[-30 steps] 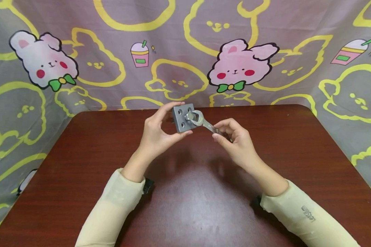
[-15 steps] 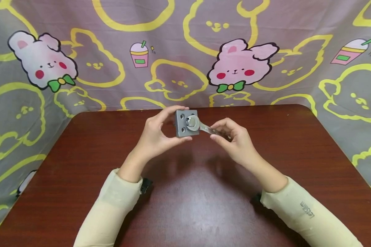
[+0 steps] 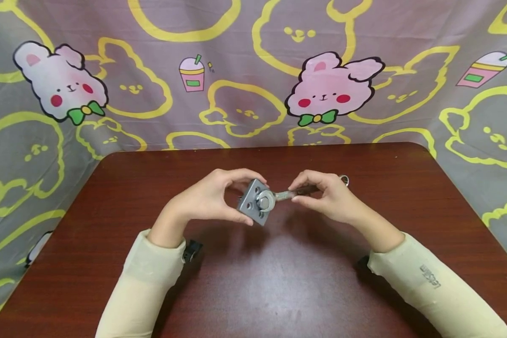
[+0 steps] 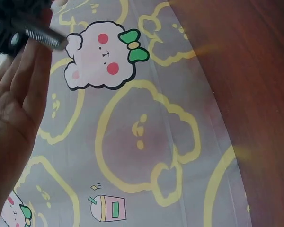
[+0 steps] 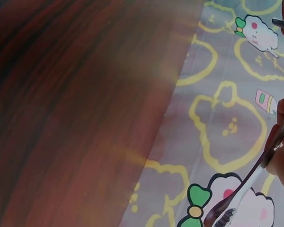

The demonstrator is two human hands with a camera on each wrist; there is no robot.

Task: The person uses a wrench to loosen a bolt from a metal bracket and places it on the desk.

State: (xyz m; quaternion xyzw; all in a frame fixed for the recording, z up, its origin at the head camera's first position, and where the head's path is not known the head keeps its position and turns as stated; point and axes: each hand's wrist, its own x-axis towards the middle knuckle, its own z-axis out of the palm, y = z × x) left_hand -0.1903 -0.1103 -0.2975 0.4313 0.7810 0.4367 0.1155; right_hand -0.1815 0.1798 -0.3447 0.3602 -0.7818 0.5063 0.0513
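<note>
In the head view, my left hand (image 3: 207, 197) holds a grey square metal plate (image 3: 252, 197) by its edges, thumb below and fingers above. The plate is tilted and has round holes near its corners. A bolt (image 3: 263, 203) passes through its middle, head facing the right hand. A combination wrench (image 3: 284, 195) has its open end around the bolt head. My right hand (image 3: 331, 195) pinches the wrench's handle, and its ring end sticks out behind the hand. In the left wrist view, the bolt's threaded shank (image 4: 40, 34) juts from the dark plate (image 4: 9, 23).
Both hands are above a reddish-brown wooden table (image 3: 270, 291). A patterned cloth (image 3: 245, 47) with cartoon rabbits hangs behind it and along both sides. Black wrist devices show at the left sleeve (image 3: 143, 277) and the right sleeve (image 3: 431, 281).
The plate, bolt and wrench have come lower and nearer in the head view. The plate has turned clockwise with my left hand. The wrench handle now lies flatter, its ring end showing behind my right hand.
</note>
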